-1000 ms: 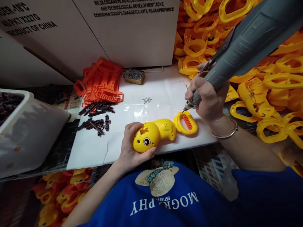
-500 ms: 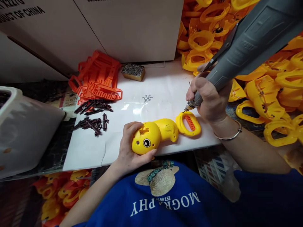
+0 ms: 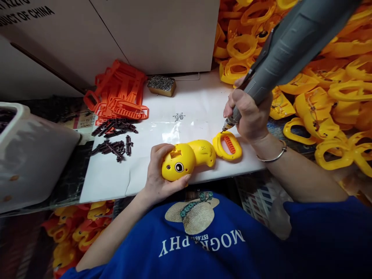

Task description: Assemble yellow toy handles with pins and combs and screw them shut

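Observation:
A yellow plastic toy duck with a printed eye and an oval handle lies on its side on the white work surface. My left hand is wrapped round its head, thumb below the eye and fingers over the top. In my right hand I grip a grey electric screwdriver, slanted down to the left. Its bit meets the upper left of the handle ring, where an orange ribbed insert shows inside. Whether a screw sits under the tip is too small to tell.
Loose screws lie mid-surface, with a screw-filled box behind. Orange plastic frames and dark plastic pins are at left, beside a white bin. Yellow shells heap up at right. A carton wall stands behind.
The whole view has shifted slightly. The screwdriver bit stays at the same spot on the handle ring, and my left hand keeps its hold on the duck's head.

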`<state>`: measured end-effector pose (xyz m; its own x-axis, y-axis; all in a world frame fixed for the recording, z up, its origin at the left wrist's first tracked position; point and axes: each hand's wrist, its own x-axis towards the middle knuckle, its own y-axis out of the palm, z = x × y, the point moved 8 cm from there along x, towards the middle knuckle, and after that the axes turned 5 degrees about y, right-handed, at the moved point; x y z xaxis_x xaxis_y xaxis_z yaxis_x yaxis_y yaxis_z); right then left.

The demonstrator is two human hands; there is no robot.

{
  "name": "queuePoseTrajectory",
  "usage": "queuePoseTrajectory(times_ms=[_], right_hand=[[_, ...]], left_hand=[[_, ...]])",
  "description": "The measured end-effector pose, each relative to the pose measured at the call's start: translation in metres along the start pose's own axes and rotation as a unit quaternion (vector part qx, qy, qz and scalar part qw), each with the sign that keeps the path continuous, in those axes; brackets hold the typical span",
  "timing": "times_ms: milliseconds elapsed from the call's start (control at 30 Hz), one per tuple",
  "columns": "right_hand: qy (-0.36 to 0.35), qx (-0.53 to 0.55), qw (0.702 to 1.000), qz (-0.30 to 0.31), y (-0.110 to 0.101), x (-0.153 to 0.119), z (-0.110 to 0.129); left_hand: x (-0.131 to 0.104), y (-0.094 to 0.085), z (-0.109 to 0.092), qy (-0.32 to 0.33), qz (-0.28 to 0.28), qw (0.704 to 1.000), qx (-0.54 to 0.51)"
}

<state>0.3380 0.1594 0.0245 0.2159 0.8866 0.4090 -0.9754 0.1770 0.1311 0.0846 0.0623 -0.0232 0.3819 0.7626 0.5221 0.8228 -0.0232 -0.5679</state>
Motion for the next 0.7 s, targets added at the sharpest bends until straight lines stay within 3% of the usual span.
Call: queuePoseTrajectory(times_ms=[167,233,333,433,533,700], right_hand=[[-0.099,0.058,0.993,0.024,-0.003,-0.015,0.055],[-0.083,0.08,0.993,0.015,-0.01,-0.03,0.068],[-0.018,0.084,0.996,0.013,-0.018,-0.054,0.066],[-0.024,0.047,0.999,0.006,-0.025,-0.07,0.062],[-0.043,0.022,0.999,-0.017,-0.03,-0.075,0.056],[-0.018,0.011,1.0,0.002,-0.029,-0.076,0.048]], left_hand=[[0.0,0.001,0.002,0.013,-0.008,1.0,-0.006],[0.0,0.002,0.002,0.015,-0.009,1.0,-0.006],[-0.001,0.001,0.001,0.025,-0.016,1.0,-0.003],[-0.001,0.001,0.0,0.032,-0.02,0.999,0.0],[0.0,0.001,-0.001,0.035,-0.023,0.999,-0.002],[-0.001,0.001,-0.003,0.043,-0.023,0.999,-0.008]])
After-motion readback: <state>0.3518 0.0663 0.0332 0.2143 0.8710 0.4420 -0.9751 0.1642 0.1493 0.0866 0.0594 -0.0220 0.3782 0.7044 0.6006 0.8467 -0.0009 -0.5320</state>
